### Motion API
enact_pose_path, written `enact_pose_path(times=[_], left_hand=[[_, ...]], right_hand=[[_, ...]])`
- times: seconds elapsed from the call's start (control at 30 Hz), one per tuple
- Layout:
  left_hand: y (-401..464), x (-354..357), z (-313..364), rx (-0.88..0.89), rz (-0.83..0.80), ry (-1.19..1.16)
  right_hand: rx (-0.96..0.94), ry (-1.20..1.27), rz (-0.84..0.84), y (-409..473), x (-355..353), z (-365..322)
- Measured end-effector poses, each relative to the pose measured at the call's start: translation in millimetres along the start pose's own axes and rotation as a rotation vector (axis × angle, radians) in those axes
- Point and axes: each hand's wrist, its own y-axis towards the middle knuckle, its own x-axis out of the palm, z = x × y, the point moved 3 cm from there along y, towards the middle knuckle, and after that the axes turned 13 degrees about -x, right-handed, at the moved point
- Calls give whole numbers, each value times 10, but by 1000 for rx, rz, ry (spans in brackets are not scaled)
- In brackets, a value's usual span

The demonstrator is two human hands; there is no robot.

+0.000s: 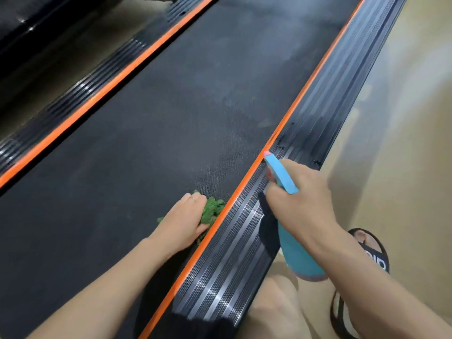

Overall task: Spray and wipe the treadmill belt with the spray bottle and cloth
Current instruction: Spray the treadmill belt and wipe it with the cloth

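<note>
The black treadmill belt (171, 113) runs diagonally through the head view, edged by orange strips. A pale mist hangs over its far part. My left hand (182, 222) presses a crumpled green cloth (213, 209) flat on the belt, close to the right orange strip. My right hand (302, 199) grips a light blue spray bottle (281, 176) above the right side rail, its pink-tipped nozzle pointing up the belt. The bottle's body (299, 259) hangs below my wrist.
The ribbed black side rail (325, 113) lies to the right of the belt, another rail (80, 91) to the left. Beige floor (403, 118) lies on the right. My knee and a foot in a black sandal (371, 250) are at the lower right.
</note>
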Motion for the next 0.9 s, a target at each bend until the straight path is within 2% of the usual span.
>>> enact_pose_path(times=[0.13,0.23,0.4,0.63,0.9], left_hand=[[441,-73,176,-24,40,7],[758,-97,333,-83,60,-53],[851,-60,400,-186,87,-88],[812,-61,411,-233,119,-115],[697,45,381,-259,281,-238]], right_hand=[[76,-137,-136,196,98,169],[122,-180,-169,348,129,269],[163,-211,-148,537,78,313],[146,-183,-138,670,23,198],[119,-173,-119,786,-60,310]])
